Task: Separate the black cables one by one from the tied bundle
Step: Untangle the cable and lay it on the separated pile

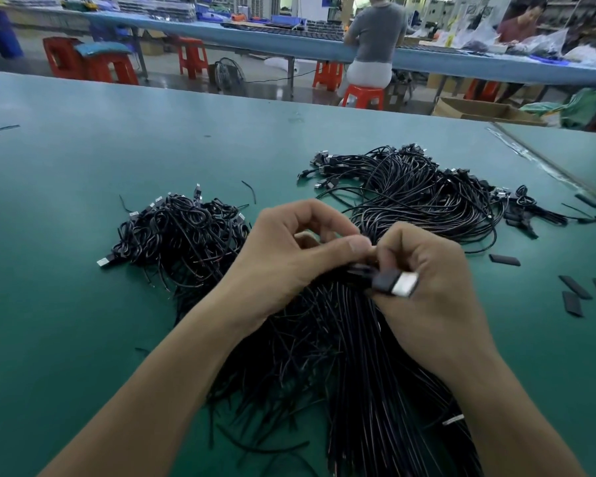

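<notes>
My right hand (424, 270) pinches one plug (394, 285), left hand (289, 249) pinching the bundle (358, 356); a small pile (183, 232) lies separated, most cables remain.

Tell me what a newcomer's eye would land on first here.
First, the two hands at centre: the right hand pinches a black plug with a silver tip, and the left hand meets it just above the big bundle of black cables fanned toward the viewer. Next, two tangled cable heaps on the green table, one left, one right.
</notes>
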